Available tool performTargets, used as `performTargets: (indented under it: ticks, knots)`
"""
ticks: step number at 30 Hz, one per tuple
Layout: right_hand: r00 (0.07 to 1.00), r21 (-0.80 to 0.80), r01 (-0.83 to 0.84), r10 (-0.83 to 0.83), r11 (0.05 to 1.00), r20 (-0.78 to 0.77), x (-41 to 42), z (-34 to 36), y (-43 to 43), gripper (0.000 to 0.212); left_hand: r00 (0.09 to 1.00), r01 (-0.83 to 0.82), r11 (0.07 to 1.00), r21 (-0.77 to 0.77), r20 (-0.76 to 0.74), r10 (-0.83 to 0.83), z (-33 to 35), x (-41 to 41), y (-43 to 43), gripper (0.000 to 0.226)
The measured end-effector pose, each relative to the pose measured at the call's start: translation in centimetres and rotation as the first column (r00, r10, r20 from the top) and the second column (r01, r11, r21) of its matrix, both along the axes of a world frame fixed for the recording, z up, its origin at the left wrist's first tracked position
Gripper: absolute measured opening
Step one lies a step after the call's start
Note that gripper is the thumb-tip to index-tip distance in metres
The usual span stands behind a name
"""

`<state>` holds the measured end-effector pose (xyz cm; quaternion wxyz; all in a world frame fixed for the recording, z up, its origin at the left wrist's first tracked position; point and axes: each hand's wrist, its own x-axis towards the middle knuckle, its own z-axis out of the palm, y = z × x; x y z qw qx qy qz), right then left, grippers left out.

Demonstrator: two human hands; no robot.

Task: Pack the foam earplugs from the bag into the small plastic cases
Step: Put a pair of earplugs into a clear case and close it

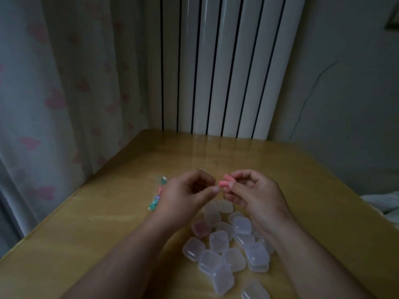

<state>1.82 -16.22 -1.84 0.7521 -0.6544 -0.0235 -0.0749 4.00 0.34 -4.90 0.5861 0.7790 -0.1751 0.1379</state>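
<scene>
**Holding pink foam earplugs (224, 183) aloft**

Right grip (254, 195) clamped on them at the fingertips, above the tan wooden worktop (108, 212). Left grip (183, 195) curled just beside; cannot tell whether holding anything. Below, a cluster of small translucent plastic cases (218, 242), one showing pink inside. Left of both grips, a clear plastic bag (158, 194) of coloured earplugs.

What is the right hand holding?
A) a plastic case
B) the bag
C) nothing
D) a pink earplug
D: the right hand pinches a pink earplug at its fingertips, above the cases on the table.
</scene>
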Motion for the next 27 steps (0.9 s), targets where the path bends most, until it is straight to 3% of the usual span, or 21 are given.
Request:
performTargets:
  ticks: [2, 7, 13, 19, 27]
  knots:
    - [1.0, 0.012, -0.016, 0.016, 1.0, -0.004, -0.3, -0.5, 0.0, 0.01, 0.999, 0.049, 0.998, -0.025, -0.004, -0.049, -0.3, 0.0, -0.3, 0.013]
    - [0.999, -0.124, -0.052, 0.051, 0.991, -0.011, -0.5, -0.9, -0.1, 0.008, 0.999, 0.001, 0.998, -0.07, -0.051, -0.005, -0.4, 0.1, -0.2, 0.01]
    - [0.999, -0.181, 0.008, 0.0, 0.983, 0.041, -0.6, -1.3, -0.2, 0.003, 0.997, -0.005, 0.997, -0.072, -0.075, 0.0, -0.7, -0.1, -0.2, 0.016]
    - [0.998, -0.25, -0.05, 0.058, 0.967, 0.028, -1.1, -1.4, -0.1, 0.004, 0.997, -0.011, 0.996, -0.088, -0.072, 0.005, -0.7, -0.4, 0.0, 0.016]
    - [0.998, -0.207, -0.054, 0.057, 0.977, 0.011, -1.1, -1.3, 0.2, 0.007, 0.997, 0.0, 0.996, -0.088, -0.071, -0.006, -0.6, -0.6, -0.1, 0.014]
